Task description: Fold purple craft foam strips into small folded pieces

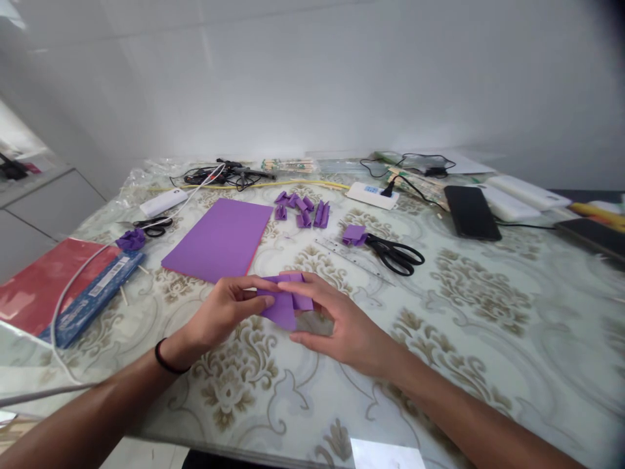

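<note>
A small folded piece of purple paper (283, 311) is held between my two hands, just above the patterned tabletop. My left hand (227, 309) pinches its left side between thumb and fingers, with a dark band on the wrist. My right hand (336, 319) grips the right side, fingers on the upper edge and thumb below. Behind them lies a stack of purple sheets (219, 238) with a red edge showing. Several folded purple pieces (303, 212) sit beyond it. Another purple piece (354, 234) rests beside black-handled scissors (398, 254) and a clear ruler (354, 260).
At left are a red sheet pack (58, 273), a blue box (97, 296), crumpled purple paper (131, 240), smaller scissors (155, 226) and a white cable (63, 306). A power strip (374, 195), black phone (471, 212) and tangled cables (224, 174) lie toward the wall.
</note>
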The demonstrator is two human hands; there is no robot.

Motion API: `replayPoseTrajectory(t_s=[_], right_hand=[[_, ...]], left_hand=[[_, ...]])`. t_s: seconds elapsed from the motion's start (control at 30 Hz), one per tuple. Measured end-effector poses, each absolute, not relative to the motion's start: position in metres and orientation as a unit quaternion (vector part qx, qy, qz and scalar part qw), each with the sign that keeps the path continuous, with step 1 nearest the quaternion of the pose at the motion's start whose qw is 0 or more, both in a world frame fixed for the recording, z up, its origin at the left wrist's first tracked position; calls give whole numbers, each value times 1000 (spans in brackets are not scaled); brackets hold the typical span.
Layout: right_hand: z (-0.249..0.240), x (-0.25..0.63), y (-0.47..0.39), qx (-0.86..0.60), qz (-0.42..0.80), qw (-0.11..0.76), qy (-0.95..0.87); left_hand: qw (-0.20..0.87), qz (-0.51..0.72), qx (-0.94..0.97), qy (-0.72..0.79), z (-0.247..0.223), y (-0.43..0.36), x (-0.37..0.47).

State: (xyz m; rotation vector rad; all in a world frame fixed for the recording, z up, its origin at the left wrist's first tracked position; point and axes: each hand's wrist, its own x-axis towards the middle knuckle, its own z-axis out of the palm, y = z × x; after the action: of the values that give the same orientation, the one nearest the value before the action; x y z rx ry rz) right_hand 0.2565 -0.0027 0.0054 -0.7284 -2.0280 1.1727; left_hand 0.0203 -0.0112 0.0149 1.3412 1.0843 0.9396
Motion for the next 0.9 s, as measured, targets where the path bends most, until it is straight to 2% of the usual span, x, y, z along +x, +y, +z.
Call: replayPoseTrajectory(t_s=[0.27, 0.43, 0.63, 0.9], right_hand=[[4, 254, 1, -282, 433, 387, -764], [4, 253, 0, -312, 451, 389, -740], [3, 254, -2, -366, 483, 393, -692], [6, 252, -6, -379, 543, 383, -644]], left_hand=[[587, 358, 575, 443, 10, -14, 19], [589, 357, 586, 426, 14, -15, 17], [670, 342, 537, 381, 19, -17, 22], [583, 390, 591, 398, 13, -18, 27]])
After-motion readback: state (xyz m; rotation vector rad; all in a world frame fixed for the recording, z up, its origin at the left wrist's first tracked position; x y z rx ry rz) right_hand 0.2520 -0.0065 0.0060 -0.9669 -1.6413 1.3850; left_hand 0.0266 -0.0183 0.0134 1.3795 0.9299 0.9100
